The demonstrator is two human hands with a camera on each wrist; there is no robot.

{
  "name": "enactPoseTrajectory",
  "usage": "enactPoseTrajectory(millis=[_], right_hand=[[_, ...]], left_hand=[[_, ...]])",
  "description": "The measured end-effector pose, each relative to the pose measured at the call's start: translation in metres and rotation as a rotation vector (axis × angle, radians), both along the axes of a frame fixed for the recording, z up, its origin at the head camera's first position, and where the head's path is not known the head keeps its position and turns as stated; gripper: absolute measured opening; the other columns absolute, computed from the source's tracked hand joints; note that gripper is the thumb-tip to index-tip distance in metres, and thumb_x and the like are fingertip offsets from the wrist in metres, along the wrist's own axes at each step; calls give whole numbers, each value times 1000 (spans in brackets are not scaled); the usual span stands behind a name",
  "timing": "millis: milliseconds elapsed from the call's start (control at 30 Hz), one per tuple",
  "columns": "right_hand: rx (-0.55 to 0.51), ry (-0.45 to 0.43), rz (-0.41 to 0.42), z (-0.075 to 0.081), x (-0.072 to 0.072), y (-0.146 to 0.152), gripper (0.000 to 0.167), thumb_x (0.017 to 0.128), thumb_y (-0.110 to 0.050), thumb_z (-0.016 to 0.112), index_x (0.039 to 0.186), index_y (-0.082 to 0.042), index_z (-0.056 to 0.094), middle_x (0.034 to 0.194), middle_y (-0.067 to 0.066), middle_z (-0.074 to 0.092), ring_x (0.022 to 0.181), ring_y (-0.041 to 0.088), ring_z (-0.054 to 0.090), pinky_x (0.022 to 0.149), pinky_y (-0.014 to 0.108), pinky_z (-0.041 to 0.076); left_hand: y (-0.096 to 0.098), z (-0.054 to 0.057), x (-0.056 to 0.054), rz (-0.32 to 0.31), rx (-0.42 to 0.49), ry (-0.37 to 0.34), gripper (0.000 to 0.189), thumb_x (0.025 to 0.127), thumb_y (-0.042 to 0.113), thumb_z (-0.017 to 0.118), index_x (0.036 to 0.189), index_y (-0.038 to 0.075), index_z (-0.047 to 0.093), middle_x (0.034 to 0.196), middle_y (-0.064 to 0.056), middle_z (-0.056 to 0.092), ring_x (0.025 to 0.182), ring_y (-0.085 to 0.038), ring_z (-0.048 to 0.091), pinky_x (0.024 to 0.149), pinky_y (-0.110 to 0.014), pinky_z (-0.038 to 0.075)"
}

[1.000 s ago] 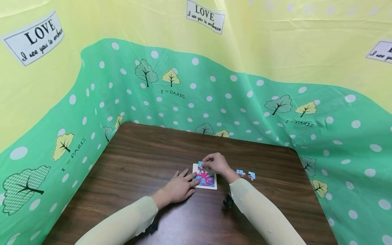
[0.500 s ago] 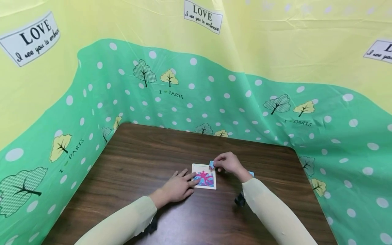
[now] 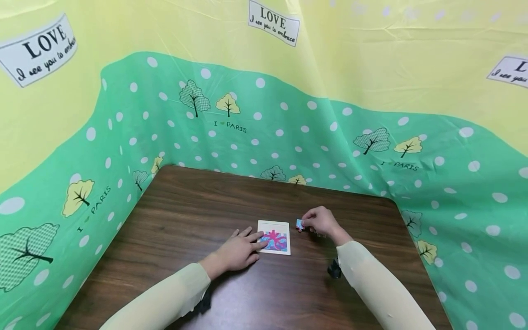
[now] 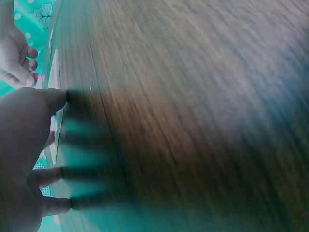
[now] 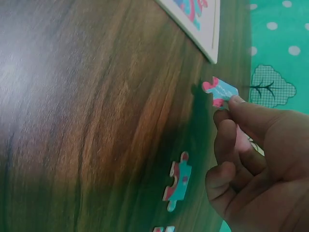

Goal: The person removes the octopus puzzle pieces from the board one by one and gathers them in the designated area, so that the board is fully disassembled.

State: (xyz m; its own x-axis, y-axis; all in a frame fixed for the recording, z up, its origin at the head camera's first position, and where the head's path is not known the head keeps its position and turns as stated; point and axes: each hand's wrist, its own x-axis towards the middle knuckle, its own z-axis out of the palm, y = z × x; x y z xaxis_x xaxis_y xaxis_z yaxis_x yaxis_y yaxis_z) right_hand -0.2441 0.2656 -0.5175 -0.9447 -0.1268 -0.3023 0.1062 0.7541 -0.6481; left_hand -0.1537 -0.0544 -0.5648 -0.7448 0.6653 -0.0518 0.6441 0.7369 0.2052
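Note:
A white-framed jigsaw board (image 3: 274,224) lies mid-table, pink and blue picture pieces filling its lower part and its upper strip bare. My left hand (image 3: 238,252) rests with spread fingers over the board's left side; in the left wrist view its other fingertips touch the table. To the right of the board, my right hand (image 3: 323,222) pinches a blue and pink jigsaw piece (image 5: 223,91) between thumb and finger, raised off the table. Below that hand, in the right wrist view, another jigsaw piece (image 5: 178,182) lies on the wood, and a further piece (image 5: 164,229) is cut off by the frame edge.
The dark wooden table (image 3: 198,206) has a green and yellow printed curtain (image 3: 247,114) along its back and sides. Dark wrist-worn gear (image 3: 334,268) hangs under the right sleeve.
My right hand has drawn the pinched jigsaw piece from the board's top left, rightward, off the board. My left hand has stayed on the board's left side.

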Motion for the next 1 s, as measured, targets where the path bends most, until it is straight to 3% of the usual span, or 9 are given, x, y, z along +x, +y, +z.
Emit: enactPoseTrajectory(millis=[333, 667, 1000], right_hand=[[57, -40, 5, -3, 2, 8, 7, 94, -13, 74, 95, -9, 79, 78, 10, 72, 61, 18, 60, 52, 29, 46], [172, 74, 48, -13, 4, 11, 5, 92, -12, 76, 91, -11, 81, 87, 4, 74, 71, 19, 60, 60, 31, 52], [222, 127, 56, -18, 3, 10, 6, 92, -11, 76, 88, -11, 79, 83, 2, 72, 73, 18, 59, 63, 30, 50]], left_hand=[[-2, 1, -3, -11, -9, -10, 52, 104, 46, 55, 154, 36, 47, 164, 1, 40, 150, -39, 37, 110, -69, 38], [-2, 3, -4, -11, -7, -15, 51, 103, 46, 56, 153, 35, 49, 164, 1, 41, 150, -38, 38, 110, -70, 37], [-1, 5, -4, -12, -23, -32, 53, 104, 48, 54, 155, 35, 47, 165, 0, 39, 151, -38, 36, 112, -69, 36]])
